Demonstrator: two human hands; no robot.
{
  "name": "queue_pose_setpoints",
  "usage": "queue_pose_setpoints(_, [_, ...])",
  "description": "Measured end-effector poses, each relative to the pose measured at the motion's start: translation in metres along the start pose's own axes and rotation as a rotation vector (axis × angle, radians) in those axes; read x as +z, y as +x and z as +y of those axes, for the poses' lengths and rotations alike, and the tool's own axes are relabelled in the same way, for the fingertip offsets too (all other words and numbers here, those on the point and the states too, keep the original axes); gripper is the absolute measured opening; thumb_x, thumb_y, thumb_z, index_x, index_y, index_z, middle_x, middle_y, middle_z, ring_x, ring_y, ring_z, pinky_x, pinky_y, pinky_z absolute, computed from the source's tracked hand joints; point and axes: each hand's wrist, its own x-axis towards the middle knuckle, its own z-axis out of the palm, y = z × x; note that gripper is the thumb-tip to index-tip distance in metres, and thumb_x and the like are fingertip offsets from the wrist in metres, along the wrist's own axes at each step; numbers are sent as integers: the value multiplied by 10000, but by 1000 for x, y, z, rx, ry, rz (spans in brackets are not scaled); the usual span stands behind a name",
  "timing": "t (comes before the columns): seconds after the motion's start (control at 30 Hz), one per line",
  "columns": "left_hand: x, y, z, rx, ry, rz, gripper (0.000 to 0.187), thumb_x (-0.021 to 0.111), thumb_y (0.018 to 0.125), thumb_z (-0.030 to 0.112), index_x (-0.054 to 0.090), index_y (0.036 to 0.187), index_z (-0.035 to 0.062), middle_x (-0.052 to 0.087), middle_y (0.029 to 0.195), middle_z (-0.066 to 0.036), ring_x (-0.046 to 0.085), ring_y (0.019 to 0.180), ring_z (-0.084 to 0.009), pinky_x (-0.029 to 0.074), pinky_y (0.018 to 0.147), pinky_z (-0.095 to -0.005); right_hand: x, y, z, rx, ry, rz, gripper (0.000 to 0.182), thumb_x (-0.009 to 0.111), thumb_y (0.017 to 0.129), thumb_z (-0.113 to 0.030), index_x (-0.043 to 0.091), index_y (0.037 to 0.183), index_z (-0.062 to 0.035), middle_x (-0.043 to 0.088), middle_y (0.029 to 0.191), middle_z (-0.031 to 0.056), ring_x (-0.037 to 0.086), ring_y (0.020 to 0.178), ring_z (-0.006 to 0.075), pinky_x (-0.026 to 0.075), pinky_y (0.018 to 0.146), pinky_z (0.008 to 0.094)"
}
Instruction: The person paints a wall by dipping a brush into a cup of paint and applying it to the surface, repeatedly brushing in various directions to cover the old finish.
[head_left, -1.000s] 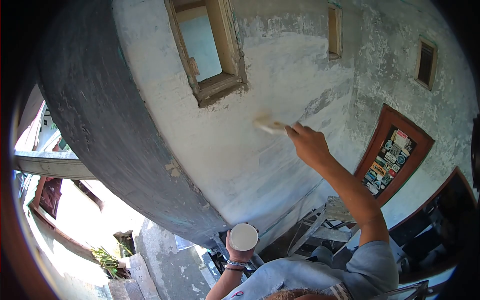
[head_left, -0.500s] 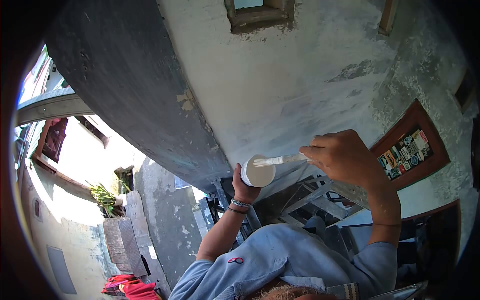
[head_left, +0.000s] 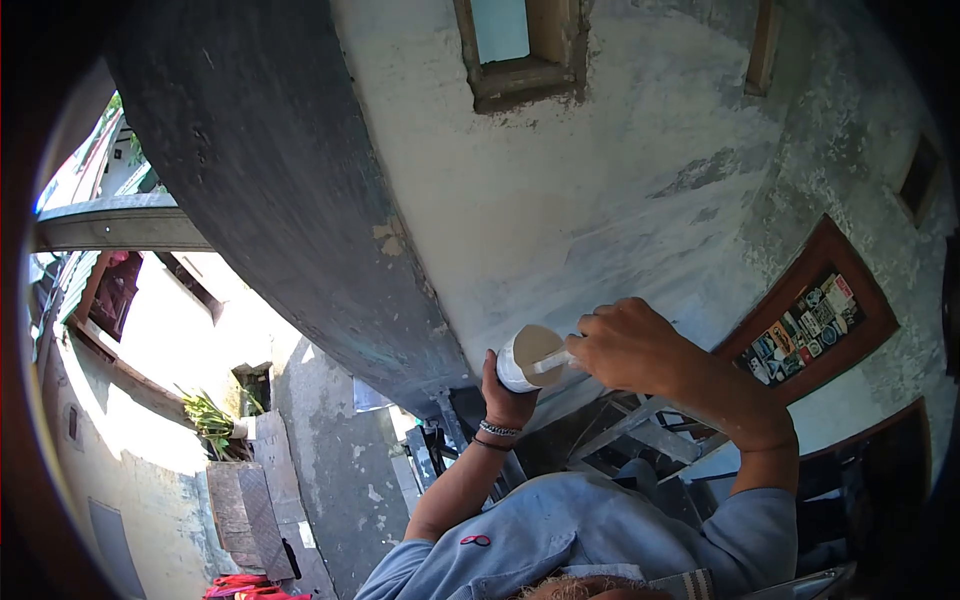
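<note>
My left hand (head_left: 508, 402) is wrapped round a white paint cup (head_left: 513, 372), which tilts so that its mouth faces up towards me. Pale paint coats the inside. In my right hand (head_left: 625, 345) is a paintbrush (head_left: 551, 362) with a whitish, paint-covered end. The brush end lies at the cup's mouth, against or just inside the rim on the right; exact contact is hard to make out. Behind both hands rises a patchy white wall (head_left: 500, 210).
A dark grey curved wall (head_left: 270, 190) borders the white one. Above is a small window opening (head_left: 525, 85). Below my right arm stands a ladder-like frame (head_left: 650, 425). A sticker-covered, brown-framed panel (head_left: 805, 330) is at right, a potted plant (head_left: 210, 420) at left.
The brush has come down and left into the cup's mouth, with my right hand closer to the cup. The cup has tilted and shifted slightly right. The view has tipped upward.
</note>
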Motion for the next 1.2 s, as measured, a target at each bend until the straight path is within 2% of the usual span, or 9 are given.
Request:
queue_pose_setpoints(0.13, [18,6,10,26,9,-23,689,331,938,609,433,1427,134,474,1430,-97,430,1335,-312,307,1109,-509,-11,-14,19,-7,-29,191,221,685,801,-191,710,999,-93,651,826,47,655,828,219,518,704,382])
queue_pose_setpoints(0.23, [31,12,15,81,45,12,662,334,944,588,428,1429,147,472,1431,-74,432,1334,-305,311,1102,-512,-23,-22,31,18,-58,314,168,660,785,-102,707,942,-68,647,841,60,651,819,219,518,694,378])
queue_pose_setpoints(0.33, [51,14,20,103,18,-18,642,349,956,560,403,1441,143,478,1419,-81,451,1314,-292,322,1097,-505,-22,-29,38,115,-14,341,193,669,788,-101,705,975,-68,637,851,50,648,808,213,530,690,364])
queue_pose_setpoints(0.47, [53,22,19,142,50,-45,590,380,973,504,392,1421,120,504,1374,-96,486,1267,-271,370,1065,-491,-12,-38,46,183,92,381,304,761,745,-95,692,1041,-74,618,920,46,648,801,212,529,680,348])
queue_pose_setpoints(0.57, [60,26,18,118,83,43,648,334,940,624,459,1403,187,502,1402,-51,478,1287,-291,378,1045,-504,-2,-44,47,253,154,437,339,755,745,-75,657,1069,-95,624,957,35,666,818,215,546,683,338])
queue_pose_setpoints(0.8, [71,50,18,121,-50,-53,586,390,936,603,503,1337,192,544,1331,-23,512,1220,-267,389,1008,-499,23,-46,47,334,256,588,344,716,786,-56,635,1115,-115,650,994,38,683,816,234,562,690,355])
queue_pose_setpoints(0.87, [76,58,20,126,-61,-64,582,394,935,603,500,1341,200,540,1337,-18,507,1229,-266,386,1016,-505,19,-44,48,326,253,641,303,691,823,-67,644,1120,-98,671,967,62,683,810,245,553,671,356])
queue_pose_setpoints(1.03, [107,68,27,168,-49,-50,526,422,931,566,519,1304,209,575,1248,-45,562,1144,-276,462,949,-470,14,-29,69,349,345,727,250,659,875,-102,660,1123,-68,691,955,107,683,817,266,536,678,360])
queue_pose_setpoints(1.2, [121,77,29,178,-54,-60,521,427,932,563,521,1292,199,586,1223,-53,583,1112,-285,485,912,-458,-2,11,124,409,429,774,291,632,911,-215,663,1150,-51,701,1005,150,682,844,300,522,757,380])
